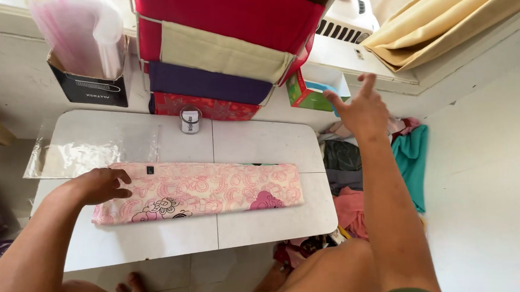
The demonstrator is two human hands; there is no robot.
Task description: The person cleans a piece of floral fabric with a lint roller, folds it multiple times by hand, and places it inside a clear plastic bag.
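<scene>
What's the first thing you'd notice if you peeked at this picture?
The long folded pink flowery cloth lying across the low white table, with the left hand pressing down on its left end. The right hand is up in the air past the table's right edge, fingers spread, above a heap of clothes on the floor. Behind the table hangs a bright red fabric organizer.

**A low white table in a bright corner**

A low white folding table (268, 222) stands on a pale tiled floor (478, 231). Behind it, cream walls (17, 83) meet a ledge carrying a rack of stacked fabrics (217, 51) in red, beige and purple. A tan curtain (434, 31) hangs at upper right beside what looks like a white fan or vent (347, 21). Daylight floods everything. Loose clothes (352, 167) lie heaped beside the table.
</scene>
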